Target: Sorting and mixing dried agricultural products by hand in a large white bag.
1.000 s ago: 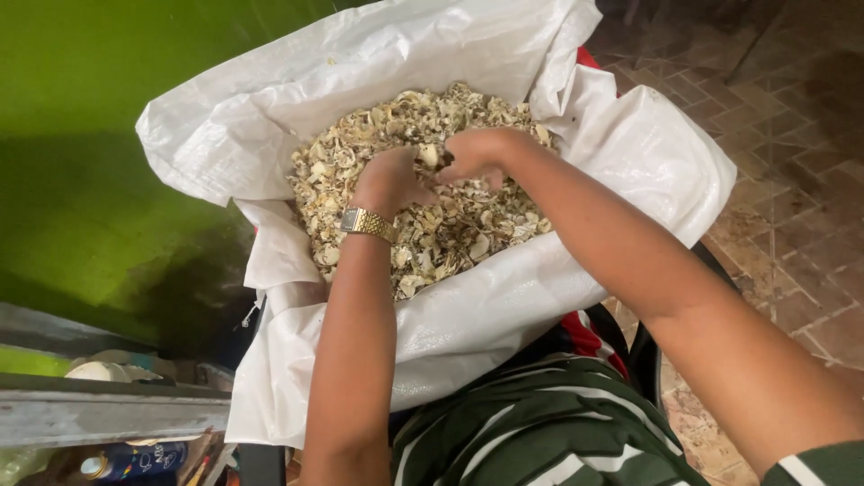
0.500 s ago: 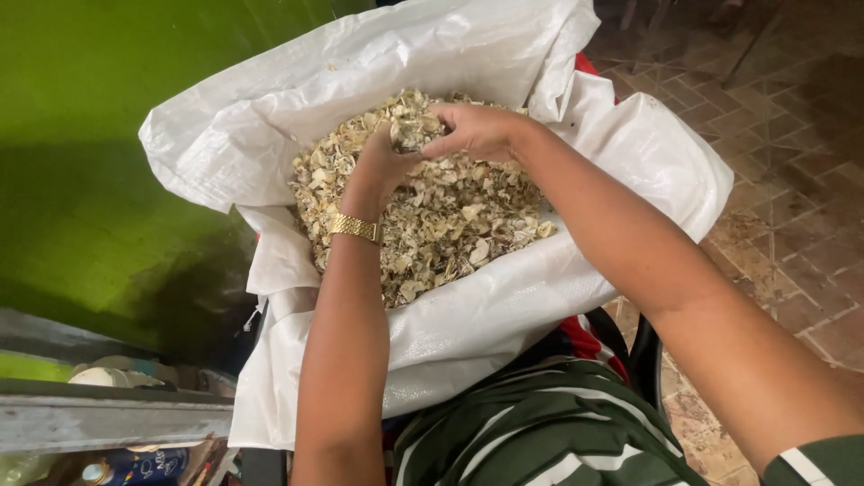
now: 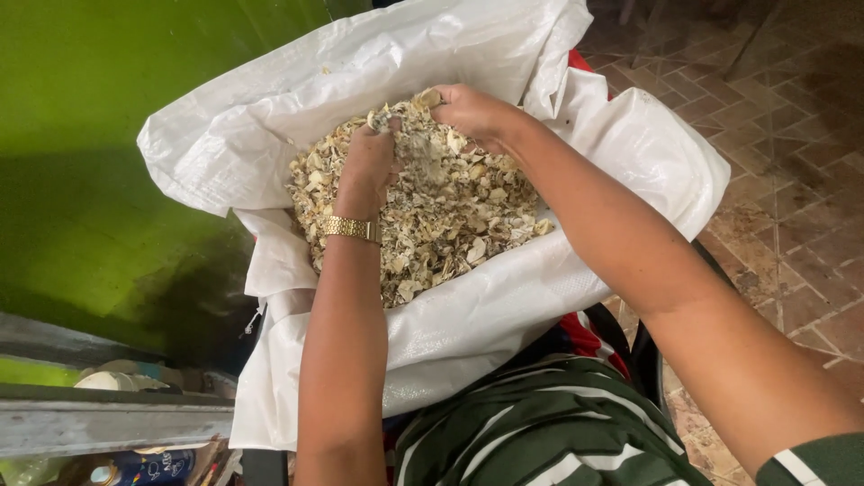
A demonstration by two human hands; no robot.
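Heap of pale, dry, flaky husk pieces (image 3: 441,216) filling an open white woven plastic sack (image 3: 504,315); a raised clump sits between both grips at the heap's far side. Left hand (image 3: 367,166), gold metal wristwatch (image 3: 349,229) below its grip, and right hand (image 3: 472,112), fingers curled, each clutching husks. Beyond the sack: green painted wall (image 3: 108,135) left of the grips, brick-paved floor (image 3: 792,198) right.

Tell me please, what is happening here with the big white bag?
A person is working with both hands inside an open white sack full of pale dried husks. The left hand and the right hand are together at the far side of the pile, lifting a heap of husks between them. The sack rests against the person's lap, beside a green wall.
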